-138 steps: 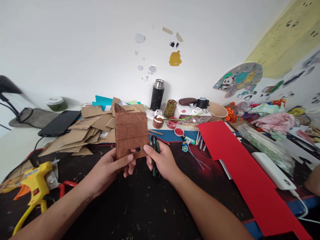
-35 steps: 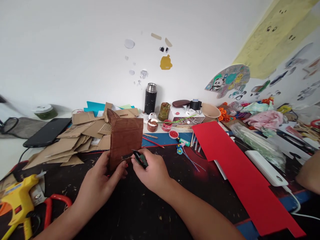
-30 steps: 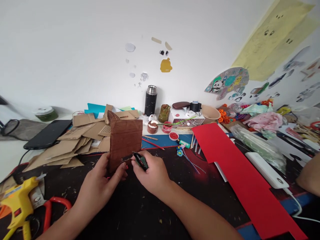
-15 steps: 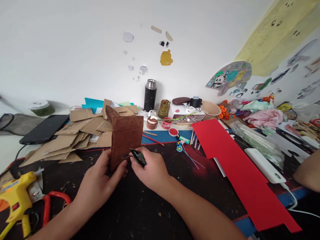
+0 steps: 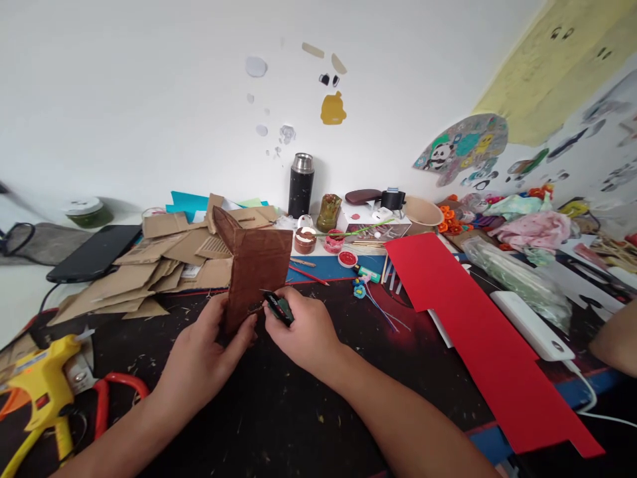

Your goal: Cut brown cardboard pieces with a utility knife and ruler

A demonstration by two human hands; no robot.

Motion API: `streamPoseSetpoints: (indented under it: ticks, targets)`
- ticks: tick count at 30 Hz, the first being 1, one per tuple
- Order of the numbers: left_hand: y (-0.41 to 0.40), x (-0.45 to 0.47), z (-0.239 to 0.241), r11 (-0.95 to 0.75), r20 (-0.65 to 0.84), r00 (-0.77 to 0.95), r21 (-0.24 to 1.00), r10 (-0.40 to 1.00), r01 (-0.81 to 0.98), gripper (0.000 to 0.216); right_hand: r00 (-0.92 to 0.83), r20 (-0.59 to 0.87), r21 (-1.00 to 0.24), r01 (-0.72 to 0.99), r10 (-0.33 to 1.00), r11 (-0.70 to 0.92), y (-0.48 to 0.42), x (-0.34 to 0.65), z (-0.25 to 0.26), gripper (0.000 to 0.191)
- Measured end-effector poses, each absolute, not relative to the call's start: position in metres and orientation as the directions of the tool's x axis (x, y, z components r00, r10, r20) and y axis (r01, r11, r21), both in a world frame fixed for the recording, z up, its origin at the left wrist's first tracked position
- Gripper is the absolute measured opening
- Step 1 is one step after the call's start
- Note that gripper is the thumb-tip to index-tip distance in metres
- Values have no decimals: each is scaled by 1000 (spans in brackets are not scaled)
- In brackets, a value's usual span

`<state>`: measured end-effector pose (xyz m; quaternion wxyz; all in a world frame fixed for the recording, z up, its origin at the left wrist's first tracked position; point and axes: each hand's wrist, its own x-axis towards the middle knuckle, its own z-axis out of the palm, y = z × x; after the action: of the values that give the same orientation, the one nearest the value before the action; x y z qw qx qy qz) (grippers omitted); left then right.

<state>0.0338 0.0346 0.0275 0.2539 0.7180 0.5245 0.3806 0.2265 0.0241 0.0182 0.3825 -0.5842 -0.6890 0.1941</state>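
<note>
My left hand [image 5: 209, 345] is closed round the lower edge of a brown-painted cardboard piece [image 5: 259, 269], holding it upright above the dark table. The piece has a second panel folded back at its left. In my right hand [image 5: 303, 325] is a small dark green utility knife [image 5: 279, 309], gripped between thumb and fingers. Its short blade points left at the lower part of the brown cardboard, close to my left thumb. A rough torn or cut patch shows there. Whether the blade touches the cardboard I cannot tell.
Flat cardboard scraps [image 5: 164, 265] pile up at the back left. A yellow glue gun [image 5: 44, 378] and red-handled pliers [image 5: 102, 398] lie front left. Red card [image 5: 468, 325] stretches across the right, beside a white power bank [image 5: 532, 325]. Behind stand a black thermos [image 5: 301, 186] and paint pots [image 5: 305, 242]. Another person's arm [image 5: 617, 338] rests far right.
The view has shifted slightly. The knife has come a little away from the cut patch, its blade now higher against the brown cardboard. Both hands keep their holds.
</note>
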Motion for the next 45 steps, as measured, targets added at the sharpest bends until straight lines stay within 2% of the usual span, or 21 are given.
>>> streamPoseSetpoints:
  ticks: [8,13,18,21,25,29,33,40,45]
  targets:
    - [33,33,28,-288,251,145,780,957,556,37,-34,309,-680,691,950,246,27,228,16,24]
    - [36,35,31,-220,186,118,843,975,491,39,16,327,-724,647,945,240,28,229,17,22]
    - [42,36,45,-98,87,55,963,995,251,45,65,233,-903,384,970,192,26,231,27,12]
    - [46,34,52,-77,77,-5,992,997,100,44,55,131,-977,176,990,119,27,233,32,15]
    - [50,30,51,-63,60,-39,996,997,-61,46,11,46,-999,-12,999,46,30,235,32,28]
    - [51,29,47,-45,45,2,988,999,-149,45,-79,-7,-999,-34,997,-10,29,234,30,43]
    - [50,31,48,-28,36,42,982,998,-189,47,-120,-31,-999,-32,992,-35,29,233,31,44]
    - [48,32,47,76,-41,203,983,978,-168,47,-67,-46,-950,-305,997,-64,35,236,32,51]
    - [50,30,39,150,-105,321,982,941,-117,47,-71,-46,-950,-306,996,-66,34,237,33,52]
